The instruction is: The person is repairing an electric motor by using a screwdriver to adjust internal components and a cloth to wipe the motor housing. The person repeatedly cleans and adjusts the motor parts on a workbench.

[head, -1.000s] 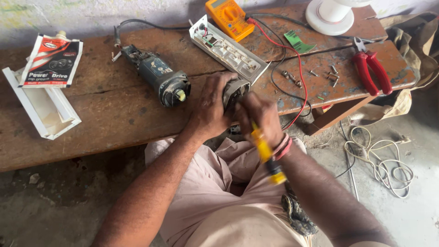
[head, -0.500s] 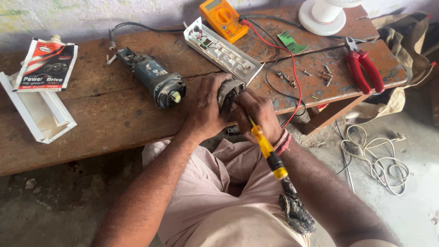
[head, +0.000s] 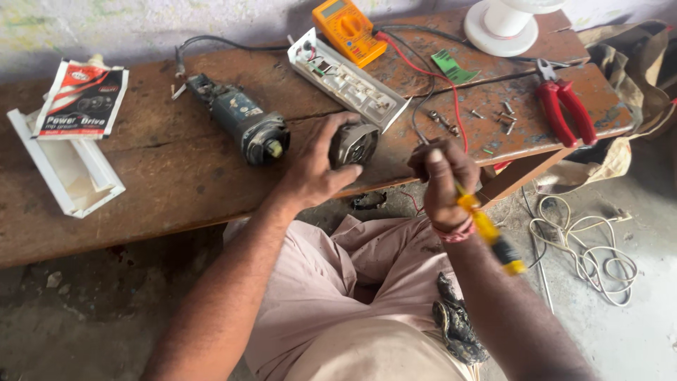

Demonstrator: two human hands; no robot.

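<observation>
My left hand [head: 319, 164] grips a grey metal gear housing [head: 355, 144] at the front edge of the wooden bench [head: 162, 190]. My right hand [head: 442, 178] is a little to the right of it, closed around a yellow-handled screwdriver [head: 486, 229] whose handle lies back along my wrist. Just left of the housing lies the dark motor body of a power tool [head: 243, 125], with its shaft end facing me and its black cord running back.
On the bench are a white switch board [head: 349, 77], an orange multimeter [head: 347, 28] with red and black leads, loose screws [head: 493, 113], red pliers [head: 568, 109], a white round base [head: 504, 25] and a white tray [head: 67, 173] with a packet. White cable [head: 585, 247] lies coiled on the floor.
My right hand has pulled away from the housing to the right, taking the screwdriver with it. My left hand still holds the housing, now set apart from the right hand.
</observation>
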